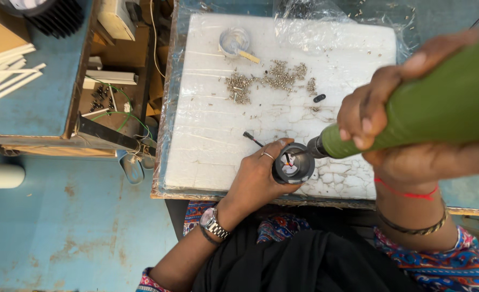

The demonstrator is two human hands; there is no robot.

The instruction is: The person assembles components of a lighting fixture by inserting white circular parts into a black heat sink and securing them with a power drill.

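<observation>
Holding a round black housing (293, 163) steady near the front edge of the white cracked surface (207, 108), the left hand (258, 176) is wrapped around its side, so its open top faces up. The right hand (374, 116) is clamped on a thick green power screwdriver (439, 103), tilted so its metal tip meets the housing's rim, where thin red and white wires show inside. Farther back lies a loose heap of small metal screws (269, 80), beside a small clear round dish (234, 40) and a tiny black oval piece (319, 98).

Worn blue floor (77, 227) beneath a blue table (39, 103).
</observation>
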